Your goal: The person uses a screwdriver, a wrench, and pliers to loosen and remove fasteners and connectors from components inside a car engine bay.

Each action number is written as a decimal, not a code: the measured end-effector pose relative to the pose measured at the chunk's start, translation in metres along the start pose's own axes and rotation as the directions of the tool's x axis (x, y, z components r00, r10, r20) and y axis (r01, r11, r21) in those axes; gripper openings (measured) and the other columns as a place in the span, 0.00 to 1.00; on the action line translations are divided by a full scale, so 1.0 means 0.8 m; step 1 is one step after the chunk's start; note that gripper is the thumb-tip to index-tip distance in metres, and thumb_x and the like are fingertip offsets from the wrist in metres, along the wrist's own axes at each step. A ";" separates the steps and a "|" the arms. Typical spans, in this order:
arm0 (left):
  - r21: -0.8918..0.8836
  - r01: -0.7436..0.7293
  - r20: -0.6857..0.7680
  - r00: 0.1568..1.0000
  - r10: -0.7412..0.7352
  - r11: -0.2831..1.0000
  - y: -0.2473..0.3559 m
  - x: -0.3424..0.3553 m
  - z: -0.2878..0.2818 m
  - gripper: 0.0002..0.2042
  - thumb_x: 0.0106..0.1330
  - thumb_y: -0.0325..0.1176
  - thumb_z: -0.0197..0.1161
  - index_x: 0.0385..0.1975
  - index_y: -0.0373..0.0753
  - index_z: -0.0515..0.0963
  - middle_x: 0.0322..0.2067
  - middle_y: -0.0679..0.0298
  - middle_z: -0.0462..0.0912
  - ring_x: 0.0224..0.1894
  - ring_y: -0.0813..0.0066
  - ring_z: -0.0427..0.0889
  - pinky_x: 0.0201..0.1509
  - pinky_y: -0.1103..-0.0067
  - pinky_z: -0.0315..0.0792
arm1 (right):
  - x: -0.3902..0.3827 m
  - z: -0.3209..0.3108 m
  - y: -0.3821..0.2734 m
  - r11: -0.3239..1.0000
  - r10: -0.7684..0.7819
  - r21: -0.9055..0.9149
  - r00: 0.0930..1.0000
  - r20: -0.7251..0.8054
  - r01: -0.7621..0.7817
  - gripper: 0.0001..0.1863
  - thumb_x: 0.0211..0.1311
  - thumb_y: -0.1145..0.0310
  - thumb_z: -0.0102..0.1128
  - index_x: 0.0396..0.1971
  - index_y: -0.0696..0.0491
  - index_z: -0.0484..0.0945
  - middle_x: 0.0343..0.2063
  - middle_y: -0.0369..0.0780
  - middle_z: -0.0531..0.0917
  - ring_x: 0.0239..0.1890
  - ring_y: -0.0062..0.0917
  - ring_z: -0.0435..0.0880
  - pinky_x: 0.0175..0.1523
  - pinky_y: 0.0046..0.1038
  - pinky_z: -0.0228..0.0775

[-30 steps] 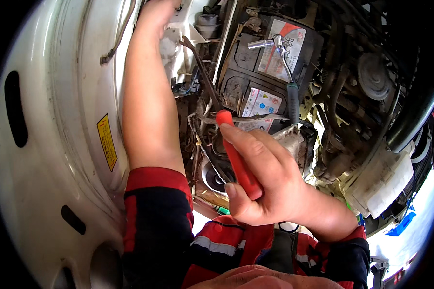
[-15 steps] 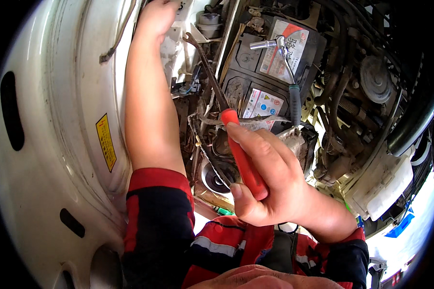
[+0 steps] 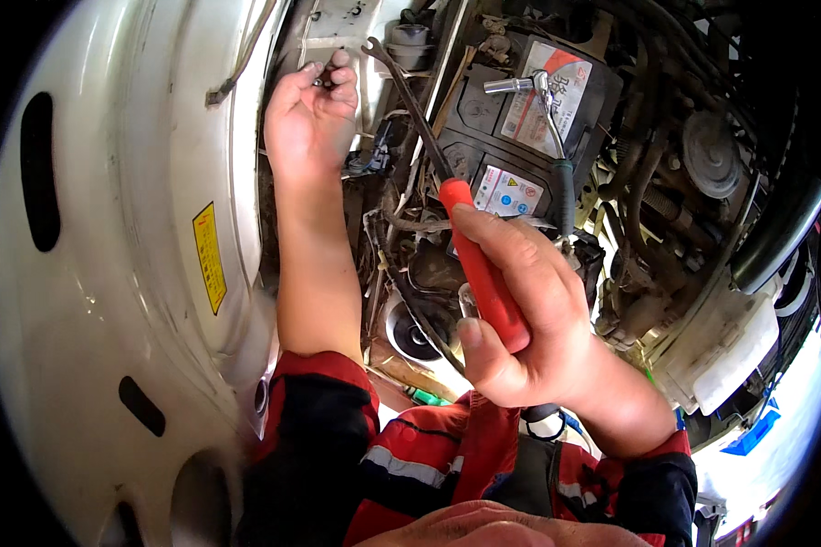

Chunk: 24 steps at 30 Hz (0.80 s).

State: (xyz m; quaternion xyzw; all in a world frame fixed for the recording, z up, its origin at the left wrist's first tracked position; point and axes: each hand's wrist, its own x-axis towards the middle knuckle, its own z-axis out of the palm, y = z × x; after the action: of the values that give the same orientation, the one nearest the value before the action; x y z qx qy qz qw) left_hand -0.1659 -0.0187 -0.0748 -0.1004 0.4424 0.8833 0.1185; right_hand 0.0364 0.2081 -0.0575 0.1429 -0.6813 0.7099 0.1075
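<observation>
My left hand (image 3: 308,114) reaches up to the white bracket (image 3: 337,27) at the top of the engine bay, and its fingertips pinch a small dark fastener (image 3: 323,80). My right hand (image 3: 520,319) is closed around a red-handled screwdriver (image 3: 483,273), handle pointing up and left, held over the engine bay. A long open-ended spanner (image 3: 406,100) runs from the bracket down toward the top of the red handle. I cannot tell whether they touch. Behind it sits a black battery (image 3: 493,118).
A ratchet with a socket (image 3: 543,91) lies on the battery, its black grip hanging down the right side. The white body panel (image 3: 128,273) with a yellow sticker fills the left. Hoses, wiring and engine parts crowd the right side.
My left hand, cut off by the top edge earlier, is now fully in view on the fastener. My right hand with the screwdriver has drifted slightly right.
</observation>
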 end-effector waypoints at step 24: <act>0.982 -0.091 -0.001 0.871 0.492 0.164 -0.012 0.031 -0.007 0.17 0.69 0.38 0.58 0.48 0.30 0.81 0.36 0.55 0.86 0.34 0.64 0.82 0.44 0.73 0.75 | 0.055 0.013 0.004 0.998 0.042 -0.054 0.999 -0.005 -0.042 0.32 0.52 0.73 0.59 0.60 0.65 0.70 0.45 0.51 0.81 0.44 0.43 0.83 0.52 0.35 0.74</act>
State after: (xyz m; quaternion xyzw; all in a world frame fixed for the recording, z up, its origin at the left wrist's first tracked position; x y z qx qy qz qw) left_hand -0.1860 -0.0147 -0.0922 -0.0589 0.9130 0.3926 -0.0946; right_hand -0.0053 0.1959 -0.0452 0.1242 -0.7029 0.6935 0.0977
